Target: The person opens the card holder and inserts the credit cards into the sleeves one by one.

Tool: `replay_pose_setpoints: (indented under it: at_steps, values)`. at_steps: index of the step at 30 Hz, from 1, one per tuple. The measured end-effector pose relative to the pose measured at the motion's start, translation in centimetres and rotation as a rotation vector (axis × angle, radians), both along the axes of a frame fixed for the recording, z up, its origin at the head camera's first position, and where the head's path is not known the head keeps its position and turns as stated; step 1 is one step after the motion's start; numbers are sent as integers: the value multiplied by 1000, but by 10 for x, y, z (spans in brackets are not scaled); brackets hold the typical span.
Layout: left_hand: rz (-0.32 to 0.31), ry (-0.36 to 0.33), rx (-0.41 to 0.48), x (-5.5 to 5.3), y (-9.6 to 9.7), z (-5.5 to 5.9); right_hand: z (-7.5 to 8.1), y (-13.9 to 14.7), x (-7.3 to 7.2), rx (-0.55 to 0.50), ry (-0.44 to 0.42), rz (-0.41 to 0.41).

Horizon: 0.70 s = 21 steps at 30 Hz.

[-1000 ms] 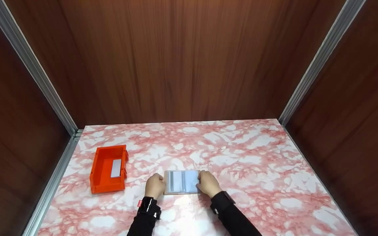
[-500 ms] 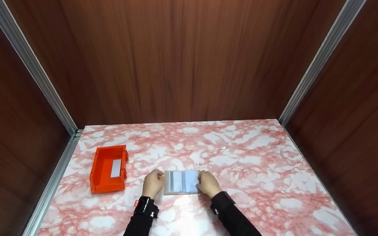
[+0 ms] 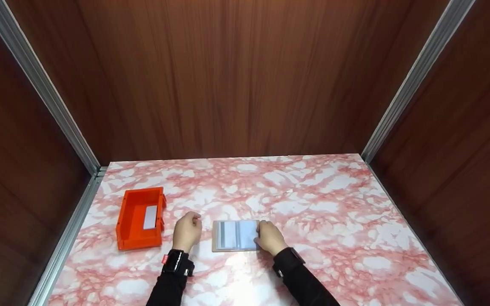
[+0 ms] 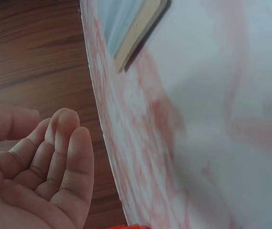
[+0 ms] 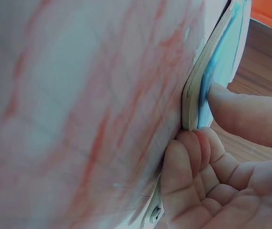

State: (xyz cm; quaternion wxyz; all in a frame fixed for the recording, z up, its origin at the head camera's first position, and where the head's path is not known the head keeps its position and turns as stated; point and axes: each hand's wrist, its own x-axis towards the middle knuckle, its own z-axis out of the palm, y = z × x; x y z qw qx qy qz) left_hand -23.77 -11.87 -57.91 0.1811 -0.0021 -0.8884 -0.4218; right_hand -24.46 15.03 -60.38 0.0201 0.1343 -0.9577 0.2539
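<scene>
An open card holder (image 3: 230, 234) with a tan cover and clear bluish plastic sleeves lies flat on the table. My right hand (image 3: 271, 239) pinches its right edge. In the right wrist view the thumb (image 5: 243, 112) presses the sleeves (image 5: 224, 52), and the curled fingers (image 5: 178, 162) are at the cover's rounded corner. To the left, apart from the card holder, is my left hand (image 3: 186, 231). Its fingers (image 4: 76, 167) are loosely bent with nothing between them and the thumb; the card holder's corner (image 4: 136, 40) shows beyond.
An orange bin (image 3: 132, 221) stands on the left of the table, with a white rectangular card-like piece (image 3: 150, 217) inside. The pink-and-white marbled table (image 3: 334, 238) is enclosed by brown wood-grain panels (image 3: 228, 85) with metal corner rails.
My left hand has let go of the card holder's left edge and moved left, toward the orange bin. The right hand and the card holder have stayed in place.
</scene>
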Motion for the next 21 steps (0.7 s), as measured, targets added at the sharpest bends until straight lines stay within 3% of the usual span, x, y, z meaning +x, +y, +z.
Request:
replay_pose_setpoints:
  at_steps: [10,16,21]
  values:
    - [47,12,-16,-6,-29,16,-1,1,-1,12,21,2]
    - [93,-19,5,-12,-52,27,-3,0,-1,2,30,0]
    - [126,-35,3,-13,-66,30,-4,0,-1,5,31,0]
